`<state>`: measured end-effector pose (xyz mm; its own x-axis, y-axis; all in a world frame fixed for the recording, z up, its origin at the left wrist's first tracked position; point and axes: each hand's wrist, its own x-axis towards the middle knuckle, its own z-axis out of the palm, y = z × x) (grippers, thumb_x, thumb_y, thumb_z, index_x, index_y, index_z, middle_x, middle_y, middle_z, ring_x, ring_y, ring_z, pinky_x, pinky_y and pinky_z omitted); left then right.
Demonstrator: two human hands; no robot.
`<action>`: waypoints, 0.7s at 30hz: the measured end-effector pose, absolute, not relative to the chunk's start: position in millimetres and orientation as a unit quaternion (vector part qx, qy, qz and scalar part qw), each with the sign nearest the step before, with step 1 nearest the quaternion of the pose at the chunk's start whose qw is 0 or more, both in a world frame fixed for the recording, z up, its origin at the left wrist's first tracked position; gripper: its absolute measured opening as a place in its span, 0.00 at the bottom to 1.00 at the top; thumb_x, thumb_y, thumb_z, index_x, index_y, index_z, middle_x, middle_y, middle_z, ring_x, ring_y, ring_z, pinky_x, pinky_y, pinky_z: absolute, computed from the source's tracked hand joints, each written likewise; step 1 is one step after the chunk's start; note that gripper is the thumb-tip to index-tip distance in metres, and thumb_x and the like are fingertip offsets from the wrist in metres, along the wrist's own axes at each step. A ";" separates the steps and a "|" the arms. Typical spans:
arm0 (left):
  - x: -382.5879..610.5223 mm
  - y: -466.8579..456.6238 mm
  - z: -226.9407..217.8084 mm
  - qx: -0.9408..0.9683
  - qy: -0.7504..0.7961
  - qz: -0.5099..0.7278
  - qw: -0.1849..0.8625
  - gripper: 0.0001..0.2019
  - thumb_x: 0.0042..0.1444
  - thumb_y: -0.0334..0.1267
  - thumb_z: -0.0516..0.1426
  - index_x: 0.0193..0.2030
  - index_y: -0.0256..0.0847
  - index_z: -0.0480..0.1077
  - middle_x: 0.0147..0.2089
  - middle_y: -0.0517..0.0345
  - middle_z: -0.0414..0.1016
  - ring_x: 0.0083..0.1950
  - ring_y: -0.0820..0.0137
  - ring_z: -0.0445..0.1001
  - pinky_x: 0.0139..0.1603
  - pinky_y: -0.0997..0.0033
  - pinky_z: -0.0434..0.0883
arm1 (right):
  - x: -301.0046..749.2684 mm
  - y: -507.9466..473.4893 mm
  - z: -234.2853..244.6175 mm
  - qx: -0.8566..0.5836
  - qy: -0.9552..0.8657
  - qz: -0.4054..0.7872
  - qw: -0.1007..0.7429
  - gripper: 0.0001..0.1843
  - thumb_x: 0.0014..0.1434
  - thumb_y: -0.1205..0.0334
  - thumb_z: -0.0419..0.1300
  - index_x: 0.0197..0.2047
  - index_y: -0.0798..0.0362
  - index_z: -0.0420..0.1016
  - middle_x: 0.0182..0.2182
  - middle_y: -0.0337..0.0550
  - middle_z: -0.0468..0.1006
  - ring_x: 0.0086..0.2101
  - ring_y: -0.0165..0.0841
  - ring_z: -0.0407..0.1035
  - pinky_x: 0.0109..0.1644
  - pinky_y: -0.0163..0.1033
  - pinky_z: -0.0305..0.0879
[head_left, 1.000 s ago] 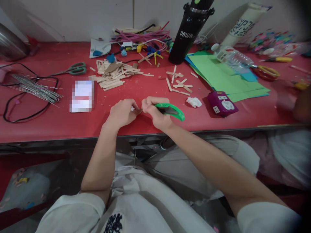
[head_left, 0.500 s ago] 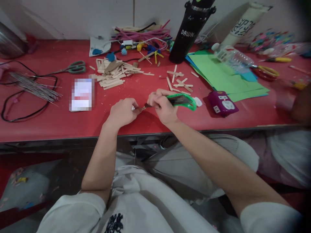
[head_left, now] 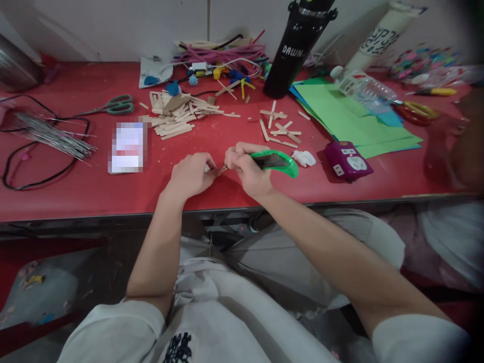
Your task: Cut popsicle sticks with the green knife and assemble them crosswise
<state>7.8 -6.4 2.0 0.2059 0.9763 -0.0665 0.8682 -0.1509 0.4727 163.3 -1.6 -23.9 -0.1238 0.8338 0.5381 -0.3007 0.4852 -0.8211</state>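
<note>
Over the front of the red tabletop, my right hand (head_left: 254, 175) is wrapped round a green utility knife (head_left: 285, 162), its handle sticking out to the right. The knife's front end points left at the fingertips of my left hand (head_left: 192, 176). Those left fingers are pinched on something small and thin, with a bit of white showing at the thumb; its kind is hard to make out. Behind my hands lies a pile of wooden craft sticks (head_left: 177, 117). Several crossed sticks (head_left: 282, 128) lie further right, and a crumpled white tissue (head_left: 304, 158) is just beyond the knife handle.
A phone (head_left: 127, 147), scissors (head_left: 118, 105) and a wire bundle (head_left: 56, 136) lie to the left. On the right are a purple socket block (head_left: 348, 161), green paper sheets (head_left: 363, 118) and a plastic bottle (head_left: 365, 89). A black bottle (head_left: 289, 55) stands behind; another person's arm (head_left: 469, 141) is at the right edge.
My right hand and the utility knife have shifted slightly left and down, with the handle tilting lower. More of the white tissue shows now. My left hand has stayed almost still.
</note>
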 end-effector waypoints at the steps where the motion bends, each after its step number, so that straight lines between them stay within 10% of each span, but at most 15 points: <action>1: 7.6 -6.2 1.4 0.748 0.617 0.131 0.210 0.13 0.57 0.51 0.58 0.37 0.45 0.76 0.43 0.51 0.82 0.45 0.57 0.78 0.40 0.62 0.67 | 162.3 -3.4 -23.7 -0.221 -0.595 0.452 0.627 0.22 0.61 0.62 0.58 0.19 0.51 0.53 0.18 0.31 0.52 0.21 0.26 0.51 0.30 0.39 0.48; 21: 9.2 -7.0 3.7 0.741 0.625 0.129 0.207 0.12 0.57 0.50 0.59 0.37 0.44 0.76 0.43 0.52 0.82 0.45 0.58 0.78 0.42 0.62 0.68 | 161.7 -7.4 -22.7 -0.237 -0.612 0.434 0.617 0.22 0.61 0.59 0.57 0.20 0.50 0.53 0.18 0.33 0.54 0.22 0.27 0.50 0.29 0.39 0.49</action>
<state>9.2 -7.0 3.7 0.1853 0.9803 -0.0682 0.8734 -0.1325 0.4687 161.7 -7.4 -22.7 -0.1257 0.8252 0.5507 -0.2456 0.5119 -0.8231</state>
